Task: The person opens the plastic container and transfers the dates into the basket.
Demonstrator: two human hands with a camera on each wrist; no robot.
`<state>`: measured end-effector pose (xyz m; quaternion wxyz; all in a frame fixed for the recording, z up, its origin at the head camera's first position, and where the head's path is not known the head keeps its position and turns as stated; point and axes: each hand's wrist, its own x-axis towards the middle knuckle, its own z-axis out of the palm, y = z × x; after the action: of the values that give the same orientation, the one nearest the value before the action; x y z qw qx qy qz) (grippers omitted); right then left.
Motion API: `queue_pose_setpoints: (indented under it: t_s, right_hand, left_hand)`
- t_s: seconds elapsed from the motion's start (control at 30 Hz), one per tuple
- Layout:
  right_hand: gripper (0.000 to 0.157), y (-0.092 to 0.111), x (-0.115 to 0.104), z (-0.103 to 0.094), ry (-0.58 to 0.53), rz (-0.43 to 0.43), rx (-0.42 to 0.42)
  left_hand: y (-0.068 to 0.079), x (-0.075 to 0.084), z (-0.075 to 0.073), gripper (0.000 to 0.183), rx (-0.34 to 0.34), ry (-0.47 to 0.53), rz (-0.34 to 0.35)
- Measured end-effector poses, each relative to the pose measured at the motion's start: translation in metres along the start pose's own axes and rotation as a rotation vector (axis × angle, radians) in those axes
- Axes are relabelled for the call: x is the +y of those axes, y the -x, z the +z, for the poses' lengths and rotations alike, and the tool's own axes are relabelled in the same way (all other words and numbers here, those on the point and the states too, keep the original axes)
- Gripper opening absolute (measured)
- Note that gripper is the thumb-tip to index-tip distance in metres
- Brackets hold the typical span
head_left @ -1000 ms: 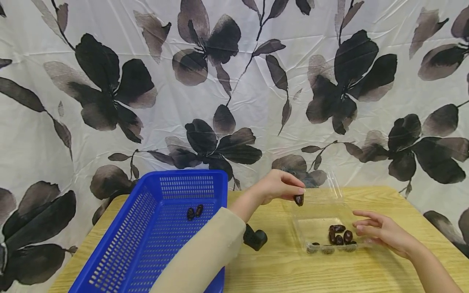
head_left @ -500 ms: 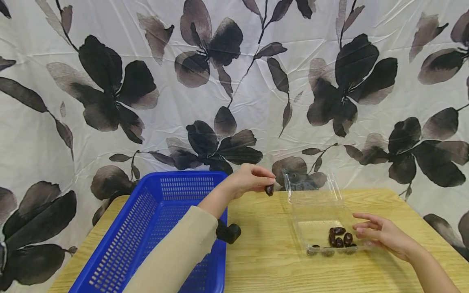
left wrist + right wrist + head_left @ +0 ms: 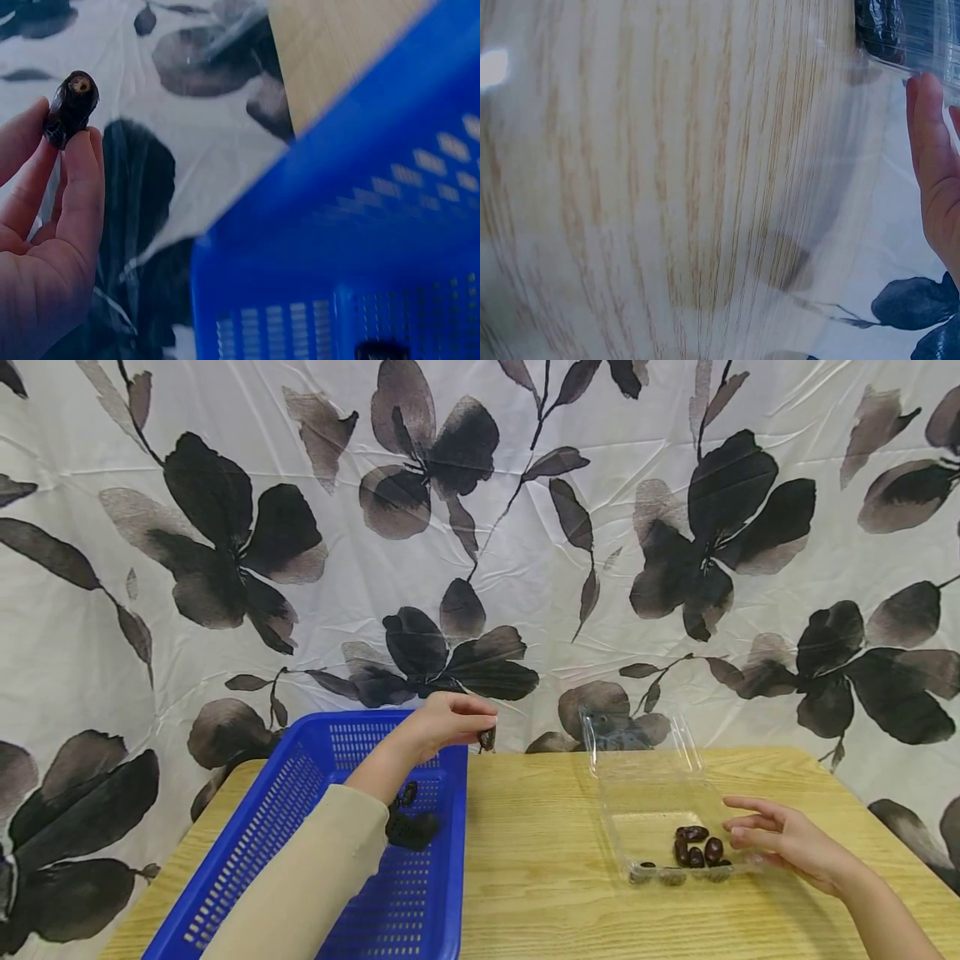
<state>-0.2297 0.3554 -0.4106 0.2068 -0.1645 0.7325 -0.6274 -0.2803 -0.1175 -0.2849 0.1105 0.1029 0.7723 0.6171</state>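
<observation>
My left hand [image 3: 442,727] pinches a dark brown date [image 3: 487,738] between thumb and fingertips, above the far right corner of the blue basket [image 3: 454,860]. In the left wrist view the date [image 3: 73,109] points stem end toward the camera. One date [image 3: 409,792] shows on the basket floor; my left forearm hides part of that floor. On the right, a clear plastic clamshell box [image 3: 652,802] stands with its lid raised and several dates [image 3: 693,832] inside. My right hand [image 3: 795,843] rests at the box's right side, fingers loosely extended.
A wooden table [image 3: 540,877] bears the basket on the left and the box on the right. Behind it hangs a white cloth [image 3: 555,643] with dark flowers. A black wrist camera [image 3: 412,829] sits under my left wrist.
My left hand has carried the date leftward from above the clamshell box to the basket's right rim. My right hand and the box have stayed in place.
</observation>
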Motion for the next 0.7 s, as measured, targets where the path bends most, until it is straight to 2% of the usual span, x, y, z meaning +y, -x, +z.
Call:
queue_pose_setpoints:
  t_s: [0.27,0.7]
  right_hand:
    - [0.042,0.0,0.001,0.0,0.0,-0.008,0.004]
    - [0.041,0.0,0.0,0.001,-0.001,-0.002,0.007]
  left_hand:
    - [0.007,-0.021,-0.033,0.035,0.073,0.019,-0.016]
    - [0.026,-0.059,-0.082,0.041,0.155,-0.114,-0.075]
